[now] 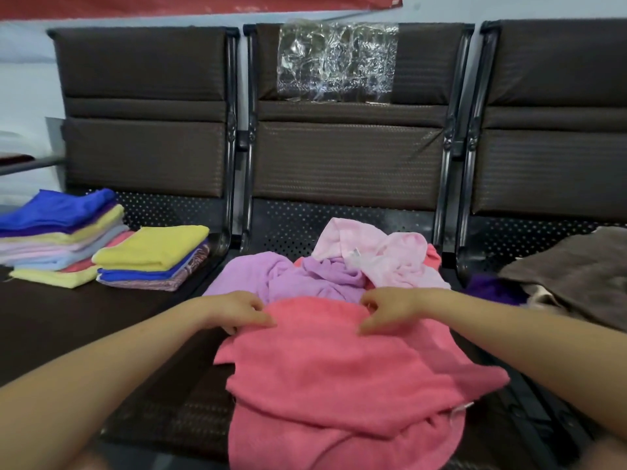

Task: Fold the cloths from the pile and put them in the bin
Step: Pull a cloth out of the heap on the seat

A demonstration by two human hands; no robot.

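Observation:
A coral pink cloth [339,374] lies rumpled on the middle seat of a dark bench and hangs over its front edge. My left hand [237,312] pinches the cloth's far left edge. My right hand [386,308] pinches the far right edge. Just behind the hands lies the pile: a lilac cloth [288,276] and a pale pink cloth [376,252], both crumpled. No bin is in view.
Two stacks of folded cloths sit on the left seat: a tall one topped by blue [57,228] and a smaller one topped by yellow [152,249]. A brown cloth [576,269] and a purple one [492,288] lie on the right seat. Padded backrests [346,157] stand behind.

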